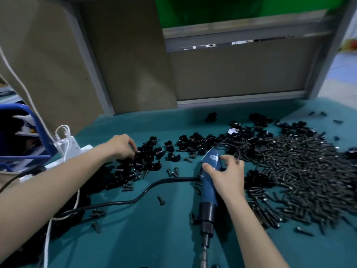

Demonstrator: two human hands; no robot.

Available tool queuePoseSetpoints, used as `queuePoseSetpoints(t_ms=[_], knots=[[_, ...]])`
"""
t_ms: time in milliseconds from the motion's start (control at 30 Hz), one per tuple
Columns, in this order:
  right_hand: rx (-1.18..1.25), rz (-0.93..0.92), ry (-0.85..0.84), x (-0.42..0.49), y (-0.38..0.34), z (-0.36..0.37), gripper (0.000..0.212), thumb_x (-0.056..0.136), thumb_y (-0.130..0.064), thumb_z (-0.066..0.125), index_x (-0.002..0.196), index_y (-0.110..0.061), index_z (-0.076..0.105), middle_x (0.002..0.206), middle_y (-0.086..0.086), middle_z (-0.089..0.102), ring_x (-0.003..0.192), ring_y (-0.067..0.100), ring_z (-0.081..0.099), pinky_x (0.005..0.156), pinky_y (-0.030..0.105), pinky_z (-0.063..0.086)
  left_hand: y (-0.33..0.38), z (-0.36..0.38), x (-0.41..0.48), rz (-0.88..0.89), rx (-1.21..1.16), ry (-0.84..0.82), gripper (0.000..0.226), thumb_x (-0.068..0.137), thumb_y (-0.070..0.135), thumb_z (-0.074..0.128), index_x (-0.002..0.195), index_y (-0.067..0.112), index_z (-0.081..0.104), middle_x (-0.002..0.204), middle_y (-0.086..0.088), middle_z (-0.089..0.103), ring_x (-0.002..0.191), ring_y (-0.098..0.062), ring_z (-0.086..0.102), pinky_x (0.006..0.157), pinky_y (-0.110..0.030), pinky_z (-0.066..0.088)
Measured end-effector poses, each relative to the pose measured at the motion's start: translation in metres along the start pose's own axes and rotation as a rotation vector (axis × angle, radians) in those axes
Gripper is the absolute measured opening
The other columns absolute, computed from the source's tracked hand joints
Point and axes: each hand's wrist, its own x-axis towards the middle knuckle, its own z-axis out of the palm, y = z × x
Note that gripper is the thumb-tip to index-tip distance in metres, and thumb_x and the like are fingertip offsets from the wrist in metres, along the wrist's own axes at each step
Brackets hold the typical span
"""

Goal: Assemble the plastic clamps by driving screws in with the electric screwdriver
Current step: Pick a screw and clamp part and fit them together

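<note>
A blue electric screwdriver [209, 190] lies on the teal table cover [150, 238], its bit pointing toward me. My right hand [227, 175] rests over its upper body, thumb on the left side and fingers loosely spread on the right. My left hand [122, 146] reaches into a heap of black plastic clamps [146, 161], fingertips curled down among them; whether it holds one is hidden. A big pile of dark screws [301, 175] fills the right side. More clamps [195, 142] lie scattered behind the screwdriver.
The screwdriver's black cord [119, 202] runs left across the cover. A white power strip with white cables [67, 146] sits at the left, beside a blue crate [23, 132]. Brown panels and a grey metal frame [241, 101] close off the back. Loose screws [172, 172] dot the middle.
</note>
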Motion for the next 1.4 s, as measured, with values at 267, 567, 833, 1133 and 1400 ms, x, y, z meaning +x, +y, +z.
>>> queuePoseSetpoints(t_ms=[267, 567, 833, 1133, 1400], knots=[[-0.144, -0.084, 0.063, -0.004, -0.004, -0.006, 0.038, 0.084, -0.047, 0.066, 0.113, -0.026, 0.052, 0.113, -0.004, 0.036, 0.075, 0.010, 0.051, 0.063, 0.028, 0.040, 0.081, -0.011, -0.037, 0.037, -1.002, 0.016, 0.035, 0.101, -0.001, 0.030, 0.091, 0.012, 0.061, 0.083, -0.011, 0.054, 0.053, -0.016, 0.049, 0.041, -0.020, 0.043], [-0.077, 0.022, 0.439, 0.038, -0.001, -0.085, 0.013, 0.092, -0.015, 0.056, 0.095, -0.020, 0.067, 0.087, -0.004, 0.062, 0.070, 0.007, 0.055, 0.054, 0.018, 0.036, 0.089, 0.110, -0.106, -0.023, -1.733, -0.305, 0.024, 0.077, 0.016, 0.064, 0.095, 0.006, 0.075, 0.075, -0.006, 0.070, 0.047, -0.004, 0.047, 0.036, -0.013, 0.034], [-0.568, -0.036, -0.045, 0.095, 0.002, -0.103, 0.039, 0.094, -0.043, 0.056, 0.129, -0.025, 0.058, 0.116, 0.011, 0.058, 0.097, 0.023, 0.055, 0.077, 0.029, 0.041, 0.079, 0.119, -0.112, 0.195, -1.833, -0.465, 0.031, 0.073, 0.029, 0.071, 0.097, 0.011, 0.077, 0.071, -0.002, 0.061, 0.053, -0.006, 0.054, 0.045, -0.016, 0.047], [-0.476, -0.015, 0.225, 0.103, 0.017, -0.086, 0.014, 0.092, -0.018, 0.063, 0.091, -0.016, 0.050, 0.099, 0.008, 0.063, 0.074, 0.020, 0.053, 0.065, 0.032, 0.042, 0.080, 0.110, -0.115, 0.307, -1.894, -0.742, 0.032, 0.085, 0.015, 0.053, 0.110, 0.010, 0.073, 0.087, -0.013, 0.067, 0.048, -0.009, 0.050, 0.045, -0.020, 0.049], [0.280, -0.075, -0.207, 0.001, -0.036, -0.079, 0.011, 0.089, -0.007, 0.062, 0.089, -0.015, 0.070, 0.077, 0.001, 0.072, 0.065, 0.016, 0.066, 0.059, 0.026, 0.055, 0.080, 0.109, -0.117, 0.232, -1.956, -0.852, 0.037, 0.081, -0.008, 0.050, 0.113, -0.005, 0.067, 0.118, -0.028, 0.064, 0.090, -0.026, 0.072, 0.072, -0.027, 0.059]])
